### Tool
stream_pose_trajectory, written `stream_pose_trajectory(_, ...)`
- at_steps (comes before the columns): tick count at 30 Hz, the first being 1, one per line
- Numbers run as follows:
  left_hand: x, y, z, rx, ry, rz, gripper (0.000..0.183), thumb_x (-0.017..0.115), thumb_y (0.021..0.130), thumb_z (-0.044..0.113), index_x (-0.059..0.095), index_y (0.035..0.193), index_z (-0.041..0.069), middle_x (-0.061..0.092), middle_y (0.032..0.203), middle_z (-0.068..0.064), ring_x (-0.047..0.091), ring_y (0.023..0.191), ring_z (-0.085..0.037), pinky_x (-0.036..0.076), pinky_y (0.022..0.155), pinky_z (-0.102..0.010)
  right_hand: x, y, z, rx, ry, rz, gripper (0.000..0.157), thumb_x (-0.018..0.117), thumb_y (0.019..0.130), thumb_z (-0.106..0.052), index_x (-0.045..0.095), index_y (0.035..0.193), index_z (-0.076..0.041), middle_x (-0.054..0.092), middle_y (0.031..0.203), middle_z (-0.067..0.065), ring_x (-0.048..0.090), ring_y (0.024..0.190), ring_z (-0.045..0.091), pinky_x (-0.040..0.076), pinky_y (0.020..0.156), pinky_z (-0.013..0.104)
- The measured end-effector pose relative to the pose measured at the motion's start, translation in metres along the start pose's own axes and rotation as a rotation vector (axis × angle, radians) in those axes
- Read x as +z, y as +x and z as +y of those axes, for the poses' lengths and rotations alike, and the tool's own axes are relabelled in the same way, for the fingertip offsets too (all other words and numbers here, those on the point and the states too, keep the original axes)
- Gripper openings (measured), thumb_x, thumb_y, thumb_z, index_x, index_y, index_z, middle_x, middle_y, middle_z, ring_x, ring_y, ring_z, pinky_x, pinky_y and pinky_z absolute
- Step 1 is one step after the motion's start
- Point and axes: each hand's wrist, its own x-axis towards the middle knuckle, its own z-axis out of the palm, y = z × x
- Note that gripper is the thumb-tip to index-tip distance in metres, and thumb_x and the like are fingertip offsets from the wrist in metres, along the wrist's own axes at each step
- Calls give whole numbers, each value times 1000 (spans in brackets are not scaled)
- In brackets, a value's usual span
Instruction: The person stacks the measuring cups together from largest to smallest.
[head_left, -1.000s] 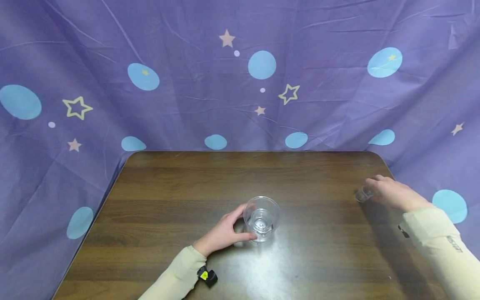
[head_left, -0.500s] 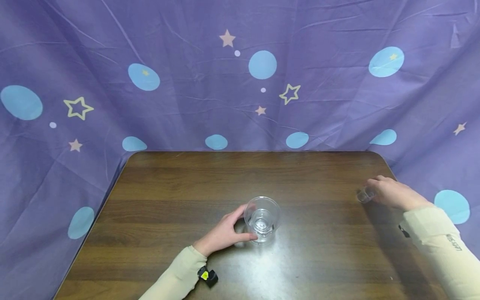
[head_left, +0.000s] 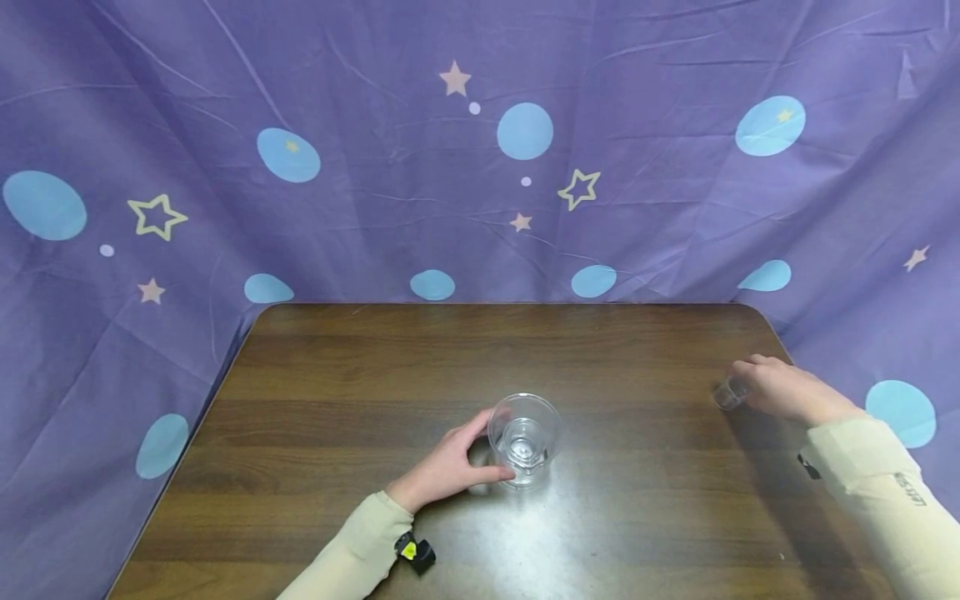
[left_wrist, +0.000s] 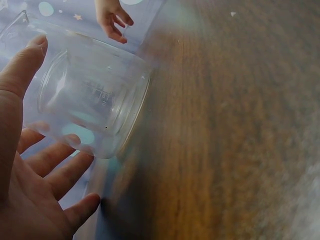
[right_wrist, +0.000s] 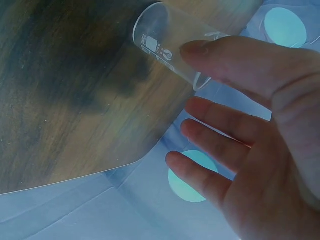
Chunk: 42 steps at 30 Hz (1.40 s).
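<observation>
A large clear glass beaker (head_left: 552, 429) stands upright on the table, with a smaller beaker (left_wrist: 90, 82) nested inside it. My left hand (head_left: 452, 461) holds the large beaker from the left, thumb on the near side and fingers on the far side. Toward the table's right edge, my right hand (head_left: 787, 390) pinches a small clear beaker (head_left: 727, 393) near its top. White print shows on this small beaker's wall in the right wrist view. There the thumb lies across it, the index finger is mostly hidden, and the other fingers are spread apart from it.
The brown wooden table (head_left: 360, 358) has rounded far corners. A purple curtain (head_left: 375, 167) with stars and blue dots hangs behind it and along both sides. A black strap device (head_left: 415, 552) sits at the left wrist.
The small beaker in my right hand has shifted only very slightly. My left hand and the large beaker stay in place.
</observation>
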Motion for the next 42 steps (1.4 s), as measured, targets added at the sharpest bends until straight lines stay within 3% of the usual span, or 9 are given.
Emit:
stream_pose_trajectory(14, 1, 1, -2, 11, -14, 1, 90, 89, 83, 34, 42, 159, 23, 53, 156, 0, 51, 142, -22, 32, 122, -51, -16, 3, -37, -49, -46, 1, 43, 84, 67, 4, 69, 107, 2, 65, 94, 14, 66, 85, 39, 56, 70, 55)
stream_pose_trajectory(22, 0, 1, -2, 3, -2, -2, 90, 89, 83, 36, 42, 159, 23, 53, 156, 0, 52, 142, -21, 31, 123, -51, -22, 5, -54, -55, -63, -7, 47, 86, 67, 3, 68, 111, 5, 66, 100, 21, 66, 88, 44, 57, 70, 58)
stream_pose_trajectory(36, 1, 0, -3, 3, 4, 5, 89, 89, 83, 37, 43, 158, 25, 54, 156, 2, 52, 141, -20, 31, 123, -51, -29, 7, -89, -142, -39, 44, 45, 88, 64, 6, 71, 101, -12, 69, 103, 9, 68, 95, 38, 58, 74, 55)
stream_pose_trajectory(42, 0, 0, -2, 9, -4, 3, 88, 89, 83, 36, 44, 157, 23, 54, 156, 0, 53, 140, -22, 32, 122, -51, -32, 8, -102, -170, -68, 52, 48, 89, 62, 8, 70, 101, -13, 69, 106, 10, 68, 98, 37, 58, 77, 53)
